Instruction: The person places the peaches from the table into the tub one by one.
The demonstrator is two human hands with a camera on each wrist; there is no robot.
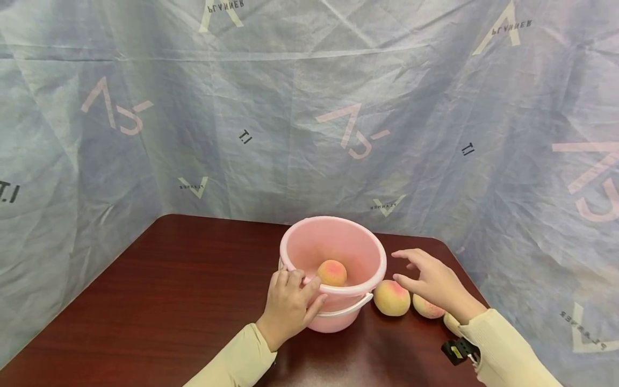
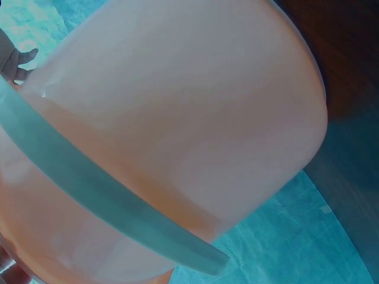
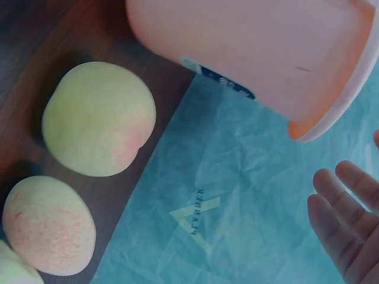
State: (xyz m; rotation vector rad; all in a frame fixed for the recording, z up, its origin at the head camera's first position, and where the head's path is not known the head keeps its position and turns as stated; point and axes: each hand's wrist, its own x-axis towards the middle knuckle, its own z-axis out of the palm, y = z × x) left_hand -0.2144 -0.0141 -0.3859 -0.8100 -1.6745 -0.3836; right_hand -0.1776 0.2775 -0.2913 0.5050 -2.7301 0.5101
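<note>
left hand first: its fingers are curled over the near rim of the pink bucket, thumb against the outer wall, gripping it. the right hand hovers with its fingers spread and relaxed, holding nothing, just beside the bucket's right rim and above the fruit. one peach lies inside the bucket. another peach on the table sits just beside the bucket's base, a third peach partly hidden under the right hand. all of it stands on a dark red-brown wooden table, near its far right corner. behind and around hangs a pale blue-grey printed cloth backdrop, creased.
</note>
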